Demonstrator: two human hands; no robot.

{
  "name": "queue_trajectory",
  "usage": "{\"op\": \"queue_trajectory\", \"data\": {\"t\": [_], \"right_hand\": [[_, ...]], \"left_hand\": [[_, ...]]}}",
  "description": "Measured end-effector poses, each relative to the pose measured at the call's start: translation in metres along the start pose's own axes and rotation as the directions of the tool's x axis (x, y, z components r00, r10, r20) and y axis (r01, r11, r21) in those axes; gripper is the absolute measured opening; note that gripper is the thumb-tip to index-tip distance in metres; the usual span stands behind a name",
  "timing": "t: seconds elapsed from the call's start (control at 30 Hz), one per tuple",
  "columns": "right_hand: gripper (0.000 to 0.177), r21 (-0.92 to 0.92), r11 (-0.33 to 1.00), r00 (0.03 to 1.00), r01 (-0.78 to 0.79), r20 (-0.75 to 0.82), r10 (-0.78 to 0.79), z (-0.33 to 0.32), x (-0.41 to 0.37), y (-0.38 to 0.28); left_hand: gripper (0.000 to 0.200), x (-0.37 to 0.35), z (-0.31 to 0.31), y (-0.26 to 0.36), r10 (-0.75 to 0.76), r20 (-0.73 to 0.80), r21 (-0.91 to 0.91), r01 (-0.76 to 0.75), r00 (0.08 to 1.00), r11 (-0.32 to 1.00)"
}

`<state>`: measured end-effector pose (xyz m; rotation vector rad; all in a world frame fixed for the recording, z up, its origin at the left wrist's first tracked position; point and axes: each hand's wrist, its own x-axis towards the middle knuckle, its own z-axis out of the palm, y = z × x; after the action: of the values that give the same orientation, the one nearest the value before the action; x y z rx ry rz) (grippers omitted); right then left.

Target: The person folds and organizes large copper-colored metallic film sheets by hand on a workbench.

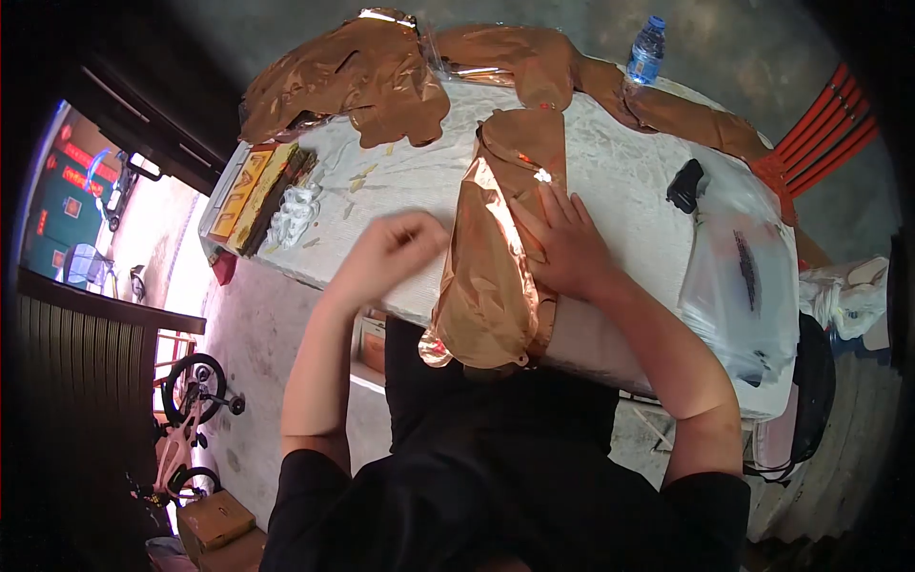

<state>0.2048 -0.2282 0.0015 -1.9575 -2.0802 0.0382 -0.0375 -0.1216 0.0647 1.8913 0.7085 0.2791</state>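
Observation:
A folded, flattened copper-coloured foil balloon (486, 296) lies in front of me, its near end hanging over the table's front edge. My right hand (570, 243) rests flat on its right side, fingers spread. Just left of the foil is my left hand (396, 255), slightly blurred, with its fingers curled in. Whether anything is between those fingers is hidden. Farther back on the table lie more limp foil pieces of the same colour, one at the left (353, 86) and one in the middle (515, 57).
The white-covered table (620, 162) also holds yellow boxes (253, 195), a crumpled white bundle (295, 214), a water bottle (647, 52), a black item (685, 186) and clear plastic bags (739, 286). A red chair (829, 133) stands at right, a bicycle (186, 419) at left.

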Motion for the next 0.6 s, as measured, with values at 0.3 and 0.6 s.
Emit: {"op": "queue_trajectory", "data": {"t": [0.3, 0.6], "right_hand": [[0.06, -0.039, 0.999, 0.999, 0.019, -0.045, -0.021, 0.009, 0.0, 0.006], [0.059, -0.034, 0.999, 0.999, 0.031, -0.016, -0.032, 0.008, 0.0, 0.007]], "left_hand": [[0.056, 0.02, 0.026, -0.022, 0.386, 0.12, 0.62, -0.372, 0.915, 0.691], [0.067, 0.023, 0.026, -0.023, 0.381, 0.138, 0.677, -0.368, 0.914, 0.637]]}}
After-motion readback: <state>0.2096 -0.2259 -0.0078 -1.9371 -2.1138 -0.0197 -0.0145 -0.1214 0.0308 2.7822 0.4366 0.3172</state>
